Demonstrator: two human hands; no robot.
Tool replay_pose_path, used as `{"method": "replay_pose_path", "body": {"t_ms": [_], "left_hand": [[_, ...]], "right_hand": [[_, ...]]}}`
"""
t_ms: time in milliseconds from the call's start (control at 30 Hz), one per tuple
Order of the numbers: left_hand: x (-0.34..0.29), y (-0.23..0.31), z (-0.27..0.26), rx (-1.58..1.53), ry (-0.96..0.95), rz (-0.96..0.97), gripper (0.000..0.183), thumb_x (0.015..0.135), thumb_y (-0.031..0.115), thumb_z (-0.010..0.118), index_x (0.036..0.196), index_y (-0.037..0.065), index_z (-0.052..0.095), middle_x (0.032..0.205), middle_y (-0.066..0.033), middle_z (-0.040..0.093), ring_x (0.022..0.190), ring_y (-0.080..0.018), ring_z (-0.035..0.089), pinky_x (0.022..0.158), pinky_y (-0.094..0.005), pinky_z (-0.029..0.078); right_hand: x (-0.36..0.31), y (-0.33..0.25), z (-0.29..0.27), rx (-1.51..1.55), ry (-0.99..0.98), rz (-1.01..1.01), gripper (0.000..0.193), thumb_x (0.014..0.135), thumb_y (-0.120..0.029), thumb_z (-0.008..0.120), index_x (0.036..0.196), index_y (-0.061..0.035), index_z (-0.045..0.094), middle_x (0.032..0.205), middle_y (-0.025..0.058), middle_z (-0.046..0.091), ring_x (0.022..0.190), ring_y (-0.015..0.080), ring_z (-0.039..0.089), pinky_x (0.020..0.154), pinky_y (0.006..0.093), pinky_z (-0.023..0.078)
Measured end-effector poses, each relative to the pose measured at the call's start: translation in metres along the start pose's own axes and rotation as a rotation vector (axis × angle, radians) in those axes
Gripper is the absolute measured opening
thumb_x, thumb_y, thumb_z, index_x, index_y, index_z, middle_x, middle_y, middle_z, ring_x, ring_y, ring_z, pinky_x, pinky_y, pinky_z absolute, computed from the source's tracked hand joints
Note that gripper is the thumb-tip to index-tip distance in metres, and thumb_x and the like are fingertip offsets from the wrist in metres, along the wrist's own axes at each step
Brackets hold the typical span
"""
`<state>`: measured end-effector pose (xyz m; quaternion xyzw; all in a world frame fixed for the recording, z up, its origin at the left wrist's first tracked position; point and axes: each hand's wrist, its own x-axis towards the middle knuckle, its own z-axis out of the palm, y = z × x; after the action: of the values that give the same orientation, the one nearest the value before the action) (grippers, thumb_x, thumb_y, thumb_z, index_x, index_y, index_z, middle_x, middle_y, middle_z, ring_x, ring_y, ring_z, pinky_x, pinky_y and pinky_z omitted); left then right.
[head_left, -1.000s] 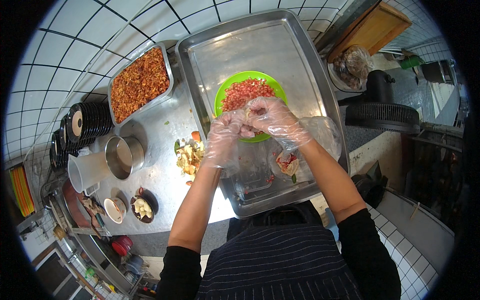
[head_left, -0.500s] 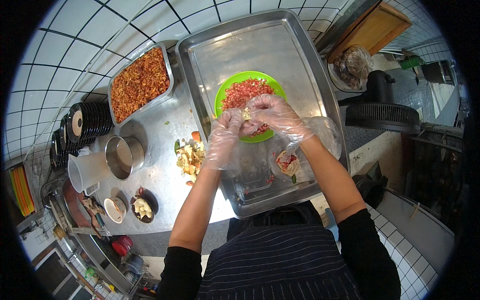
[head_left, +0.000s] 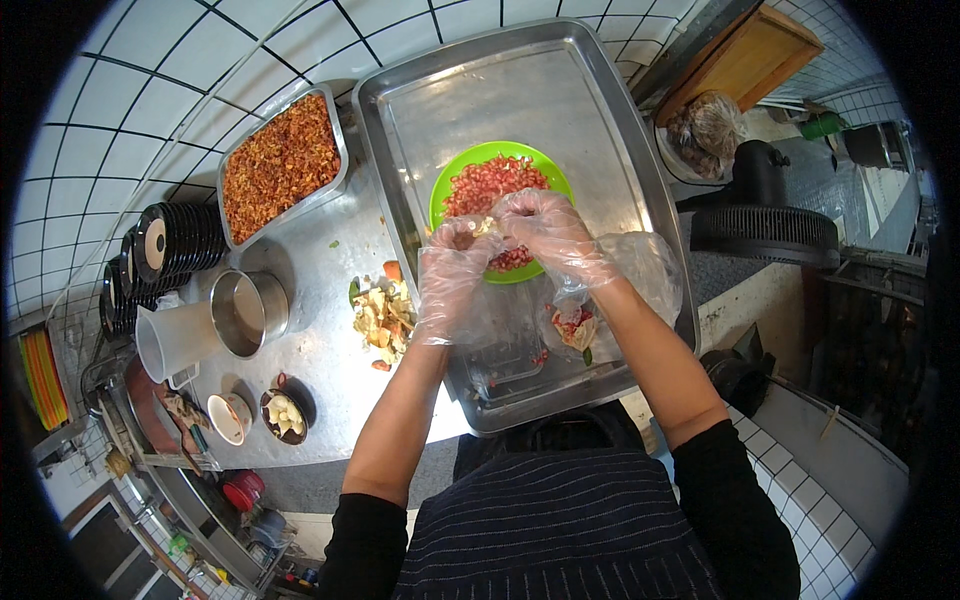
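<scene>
Nearest, fruit scraps in a clear bag (head_left: 590,320) lie on the steel tray (head_left: 600,120) by its front edge. Both gloved hands meet over the near rim of the green plate (head_left: 447,185) of red seeds: left hand (head_left: 452,275) and right hand (head_left: 545,230), fingers pinching a pale fruit piece (head_left: 487,226) between them. Beyond the plate the tray is bare to its far edge. Peelings (head_left: 382,315) lie on the worktop (head_left: 320,260) left of the tray.
</scene>
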<state>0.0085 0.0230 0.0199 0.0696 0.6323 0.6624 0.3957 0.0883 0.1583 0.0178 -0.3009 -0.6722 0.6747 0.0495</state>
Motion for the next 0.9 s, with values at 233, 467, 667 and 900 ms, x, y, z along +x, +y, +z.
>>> {"method": "replay_pose_path", "body": {"t_ms": [233, 467, 667, 900], "left_hand": [[0.001, 0.002, -0.010, -0.098, -0.055, -0.080, 0.018, 0.079, 0.002, 0.070, 0.096, 0.001, 0.064, 0.089, -0.0030, 0.066, 0.080, -0.0090, 0.060, 0.075, -0.0243, 0.049], [0.002, 0.000, -0.017, -0.136, -0.133, -0.066, 0.016, 0.085, 0.002, 0.064, 0.101, 0.000, 0.063, 0.093, -0.0032, 0.065, 0.081, -0.0094, 0.061, 0.077, -0.0238, 0.050], [0.003, 0.004, -0.017, -0.173, -0.084, -0.158, 0.019, 0.086, 0.001, 0.063, 0.104, 0.000, 0.060, 0.097, -0.0050, 0.064, 0.084, -0.0115, 0.061, 0.079, -0.0257, 0.051], [0.000, 0.009, -0.012, -0.248, -0.131, -0.109, 0.023, 0.082, -0.003, 0.063, 0.103, 0.000, 0.054, 0.095, -0.0079, 0.063, 0.086, -0.0156, 0.062, 0.081, -0.0284, 0.052]], "right_hand": [[-0.004, -0.005, -0.002, 0.232, -0.034, 0.028, 0.021, 0.084, -0.010, 0.061, 0.099, 0.0036, 0.064, 0.088, 0.0067, 0.066, 0.073, 0.0102, 0.061, 0.063, 0.0250, 0.050], [-0.002, -0.005, -0.003, 0.147, -0.105, 0.024, 0.021, 0.086, -0.011, 0.060, 0.102, 0.0025, 0.062, 0.084, 0.0046, 0.063, 0.067, 0.0086, 0.059, 0.060, 0.0238, 0.051], [-0.001, -0.005, -0.005, 0.284, -0.093, 0.123, 0.020, 0.088, -0.015, 0.060, 0.100, 0.0012, 0.062, 0.081, 0.0034, 0.061, 0.065, 0.0070, 0.057, 0.060, 0.0227, 0.051], [-0.003, -0.006, 0.002, 0.074, -0.072, -0.125, 0.016, 0.090, -0.012, 0.058, 0.098, 0.0010, 0.062, 0.082, 0.0045, 0.061, 0.063, 0.0065, 0.055, 0.059, 0.0230, 0.048]]}}
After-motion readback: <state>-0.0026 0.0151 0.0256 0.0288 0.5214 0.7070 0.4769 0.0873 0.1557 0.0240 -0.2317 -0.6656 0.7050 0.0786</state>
